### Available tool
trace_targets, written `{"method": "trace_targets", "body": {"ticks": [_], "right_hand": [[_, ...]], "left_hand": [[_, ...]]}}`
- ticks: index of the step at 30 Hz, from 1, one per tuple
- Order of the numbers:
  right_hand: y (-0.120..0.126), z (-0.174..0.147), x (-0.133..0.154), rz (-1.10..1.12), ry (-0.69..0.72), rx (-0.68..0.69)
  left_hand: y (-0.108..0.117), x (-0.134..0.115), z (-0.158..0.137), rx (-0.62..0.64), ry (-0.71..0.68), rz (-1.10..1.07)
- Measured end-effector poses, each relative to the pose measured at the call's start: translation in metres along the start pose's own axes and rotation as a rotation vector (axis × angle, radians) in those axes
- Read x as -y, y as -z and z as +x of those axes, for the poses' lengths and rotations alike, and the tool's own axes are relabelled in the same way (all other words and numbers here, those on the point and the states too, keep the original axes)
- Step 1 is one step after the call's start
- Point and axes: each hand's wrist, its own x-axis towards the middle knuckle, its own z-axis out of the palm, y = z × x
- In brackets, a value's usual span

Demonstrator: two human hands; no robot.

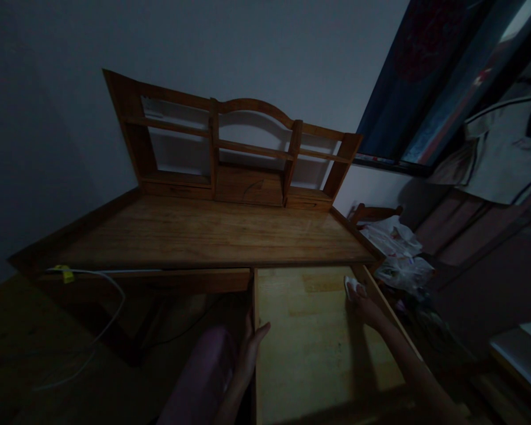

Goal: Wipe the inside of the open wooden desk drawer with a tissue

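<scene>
Wiping looks to be the step in hand: my right hand (361, 302) is bunched around a white cloth (352, 287), pressed to the floor of the open drawer (310, 348), near its far right corner. My left hand (250, 349) is at the drawer's left side, thumb over the rim and fingers outside; whether it pinches the wood or merely rests there, I cannot tell. The drawer lies between my hands, pulled out from under the table (230, 236), and what I see of its floor is bare. Beyond both hands stands the shelf (213, 141); left of my left hand a cable (123, 295) hangs in a loop, and right of my right hand are plastic bags (393, 236). The next move, I judge, calls for flat, even pressure along that corner and the right wall, with my left hand steadying the drawer.
</scene>
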Motion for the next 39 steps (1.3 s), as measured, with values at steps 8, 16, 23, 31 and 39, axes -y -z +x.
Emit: {"method": "trace_targets", "body": {"ticks": [8, 16, 23, 31, 39], "right_hand": [[0.003, 0.001, -0.017, -0.076, -0.059, 0.199], [-0.001, -0.013, -0.014, -0.071, -0.062, 0.21], [-0.006, -0.009, -0.018, -0.09, -0.101, 0.182], [-0.002, 0.013, -0.006, -0.1, -0.118, 0.184], [0.001, 0.038, 0.002, -0.108, -0.146, 0.194]], "left_hand": [[-0.002, -0.004, -0.005, -0.013, 0.052, -0.01], [-0.004, -0.009, -0.01, 0.036, 0.067, -0.016], [-0.006, -0.011, -0.011, 0.023, 0.028, 0.001], [-0.011, -0.02, -0.018, -0.026, 0.06, 0.032], [-0.015, -0.023, -0.021, -0.042, 0.063, 0.049]]}}
